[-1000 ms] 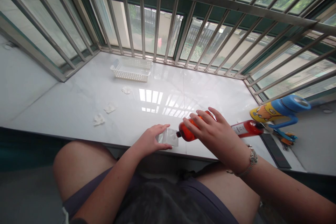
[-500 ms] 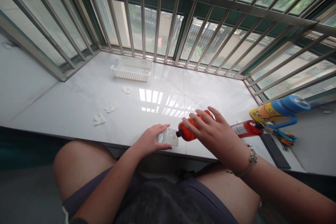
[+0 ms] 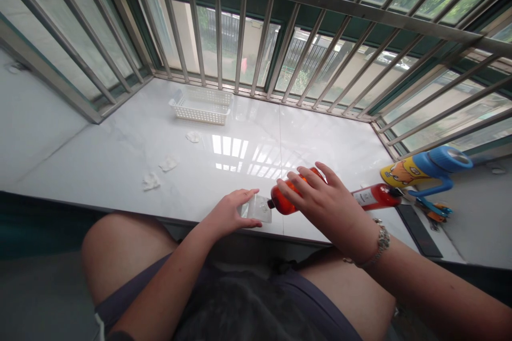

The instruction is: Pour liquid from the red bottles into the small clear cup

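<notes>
My right hand (image 3: 320, 194) is wrapped round an orange-red bottle (image 3: 285, 198), which is tipped on its side with its dark neck pointing left. The neck is over the edge of a small clear container (image 3: 261, 208) near the counter's front edge. Thumb and fingers of my left hand (image 3: 231, 212) grip this container from its left side. Whether liquid is flowing from the bottle I cannot make out. Just beyond my right hand lies a second red bottle (image 3: 374, 196) with a white label and a black cap.
A white perforated basket (image 3: 202, 112) stands at the back by the barred window. Crumpled white tissues (image 3: 168, 163) lie on the left of the counter (image 3: 120, 149). At right are a blue-and-yellow flask (image 3: 420, 168), a black phone (image 3: 420, 230) and keys (image 3: 436, 212).
Almost nothing differs. The bottle in my right hand has shifted very slightly left; my left hand and the clear container hold their place.
</notes>
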Available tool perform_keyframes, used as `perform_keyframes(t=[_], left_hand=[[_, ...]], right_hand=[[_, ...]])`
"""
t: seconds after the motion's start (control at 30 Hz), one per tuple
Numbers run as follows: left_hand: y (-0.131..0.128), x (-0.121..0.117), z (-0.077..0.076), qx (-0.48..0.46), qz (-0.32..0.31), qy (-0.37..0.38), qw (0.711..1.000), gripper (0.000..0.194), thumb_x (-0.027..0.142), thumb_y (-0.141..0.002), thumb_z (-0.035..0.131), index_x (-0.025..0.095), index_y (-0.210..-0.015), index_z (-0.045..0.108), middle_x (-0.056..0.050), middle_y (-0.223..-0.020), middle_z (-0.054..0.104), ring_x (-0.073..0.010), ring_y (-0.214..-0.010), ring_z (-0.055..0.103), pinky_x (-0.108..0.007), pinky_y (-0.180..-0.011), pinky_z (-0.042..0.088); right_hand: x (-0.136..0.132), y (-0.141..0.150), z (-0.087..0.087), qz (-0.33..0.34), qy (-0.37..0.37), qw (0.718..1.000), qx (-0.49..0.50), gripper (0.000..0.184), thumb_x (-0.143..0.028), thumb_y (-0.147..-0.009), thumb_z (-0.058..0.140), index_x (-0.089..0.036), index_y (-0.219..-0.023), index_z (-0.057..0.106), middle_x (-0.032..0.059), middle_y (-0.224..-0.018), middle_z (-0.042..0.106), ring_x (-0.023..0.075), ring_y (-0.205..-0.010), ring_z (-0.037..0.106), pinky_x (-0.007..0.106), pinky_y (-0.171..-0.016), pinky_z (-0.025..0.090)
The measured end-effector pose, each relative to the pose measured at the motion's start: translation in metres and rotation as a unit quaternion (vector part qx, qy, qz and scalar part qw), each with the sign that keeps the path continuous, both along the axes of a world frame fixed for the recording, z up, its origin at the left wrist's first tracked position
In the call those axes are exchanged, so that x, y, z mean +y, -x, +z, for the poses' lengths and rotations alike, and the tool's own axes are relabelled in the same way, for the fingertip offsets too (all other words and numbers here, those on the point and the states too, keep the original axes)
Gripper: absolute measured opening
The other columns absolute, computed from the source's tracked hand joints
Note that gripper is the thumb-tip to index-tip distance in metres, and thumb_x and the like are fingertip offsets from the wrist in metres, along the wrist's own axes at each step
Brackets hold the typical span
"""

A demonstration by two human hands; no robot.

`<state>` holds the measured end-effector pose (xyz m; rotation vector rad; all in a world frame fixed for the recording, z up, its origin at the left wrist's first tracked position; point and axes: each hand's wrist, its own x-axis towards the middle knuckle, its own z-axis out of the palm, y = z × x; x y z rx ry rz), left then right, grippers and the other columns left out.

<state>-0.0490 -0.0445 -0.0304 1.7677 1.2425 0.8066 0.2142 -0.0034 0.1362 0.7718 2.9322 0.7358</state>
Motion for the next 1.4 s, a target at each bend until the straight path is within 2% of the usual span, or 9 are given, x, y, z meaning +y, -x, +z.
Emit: perform_keyframes(t=[0.2, 0.33, 0.53, 0.63, 0.73, 0.87, 1.0, 1.23, 1.4], left_hand=[[-0.001, -0.001, 0.002, -0.002, 0.001, 0.002, 1.000, 0.089, 0.053, -0.075, 0.095, 0.032, -0.154, 0.060, -0.008, -0.155, 0.065, -0.0336, -0.143, 0.061, -0.049, -0.126, 0.046], [0.000, -0.001, 0.003, -0.003, 0.004, -0.001, 1.000, 0.087, 0.051, -0.074, 0.096, 0.031, -0.151, 0.062, -0.008, -0.153, 0.067, -0.0329, -0.140, 0.064, -0.047, -0.124, 0.049], [0.001, -0.005, 0.004, -0.006, 0.016, 0.026, 1.000, 0.081, 0.049, -0.072, 0.097, 0.032, -0.146, 0.066, -0.007, -0.148, 0.069, -0.0332, -0.136, 0.066, -0.049, -0.121, 0.052], [0.000, -0.008, 0.004, -0.038, 0.037, 0.065, 0.996, 0.081, 0.048, -0.070, 0.098, 0.031, -0.143, 0.067, -0.007, -0.146, 0.070, -0.0323, -0.133, 0.067, -0.047, -0.116, 0.056], [0.000, -0.009, 0.004, -0.103, 0.068, 0.104, 0.987, 0.082, 0.045, -0.067, 0.100, 0.027, -0.140, 0.068, -0.008, -0.143, 0.071, -0.0324, -0.130, 0.069, -0.048, -0.115, 0.057], [0.003, -0.006, 0.010, -0.221, 0.095, 0.159, 0.958, 0.090, 0.040, -0.064, 0.102, 0.021, -0.143, 0.063, -0.014, -0.140, 0.071, -0.0341, -0.120, 0.075, -0.050, -0.109, 0.060], [0.008, -0.001, 0.022, -0.294, 0.098, 0.146, 0.939, 0.092, 0.036, -0.060, 0.105, 0.020, -0.140, 0.062, -0.015, -0.139, 0.072, -0.0362, -0.125, 0.072, -0.049, -0.108, 0.060], [0.019, 0.002, 0.050, -0.332, 0.135, 0.106, 0.927, 0.086, 0.029, -0.060, 0.106, 0.021, -0.136, 0.067, -0.014, -0.136, 0.074, -0.0396, -0.135, 0.066, -0.052, -0.111, 0.056], [0.032, 0.004, 0.085, -0.330, 0.139, 0.062, 0.932, 0.085, 0.026, -0.060, 0.105, 0.019, -0.137, 0.068, -0.015, -0.136, 0.074, -0.0379, -0.132, 0.067, -0.053, -0.113, 0.055]], right_hand=[[0.002, -0.009, -0.017, -0.033, 0.047, 0.998, 0.023, 0.056, -0.003, -0.096, 0.058, -0.022, -0.148, 0.057, 0.0108, -0.137, 0.071, 0.0318, -0.126, 0.063, 0.058, -0.118, 0.035], [-0.001, -0.020, -0.040, -0.071, 0.081, 0.992, 0.065, 0.062, -0.002, -0.092, 0.062, -0.024, -0.150, 0.055, 0.0098, -0.135, 0.072, 0.0309, -0.128, 0.064, 0.061, -0.123, 0.031], [-0.013, -0.037, -0.079, -0.129, 0.170, 0.960, 0.179, 0.067, -0.012, -0.091, 0.069, -0.024, -0.154, 0.049, 0.0117, -0.139, 0.070, 0.0303, -0.127, 0.067, 0.062, -0.123, 0.036], [-0.020, -0.041, -0.096, -0.147, 0.245, 0.914, 0.287, 0.066, -0.023, -0.093, 0.073, -0.025, -0.153, 0.046, 0.0135, -0.141, 0.068, 0.0311, -0.126, 0.068, 0.058, -0.116, 0.048], [-0.024, -0.040, -0.113, -0.172, 0.303, 0.841, 0.415, 0.068, -0.035, -0.091, 0.079, -0.027, -0.150, 0.045, 0.0141, -0.140, 0.066, 0.0308, -0.122, 0.071, 0.047, -0.099, 0.061], [-0.028, -0.030, -0.137, -0.186, 0.322, 0.772, 0.516, 0.074, -0.044, -0.083, 0.088, -0.026, -0.142, 0.048, 0.0137, -0.134, 0.067, 0.0307, -0.118, 0.073, 0.045, -0.098, 0.063], [-0.026, -0.020, -0.159, -0.210, 0.352, 0.704, 0.580, 0.083, -0.050, -0.073, 0.094, -0.024, -0.139, 0.049, 0.0153, -0.133, 0.069, 0.0327, -0.115, 0.074, 0.049, -0.098, 0.062], [-0.018, -0.009, -0.175, -0.259, 0.425, 0.636, 0.590, 0.092, -0.052, -0.060, 0.101, -0.026, -0.135, 0.056, 0.0128, -0.133, 0.072, 0.0371, -0.121, 0.071, 0.054, -0.106, 0.056], [-0.018, -0.007, -0.182, -0.259, 0.441, 0.625, 0.590, 0.091, -0.052, -0.063, 0.100, -0.028, -0.138, 0.054, 0.0109, -0.132, 0.070, 0.0369, -0.121, 0.070, 0.056, -0.108, 0.054]])
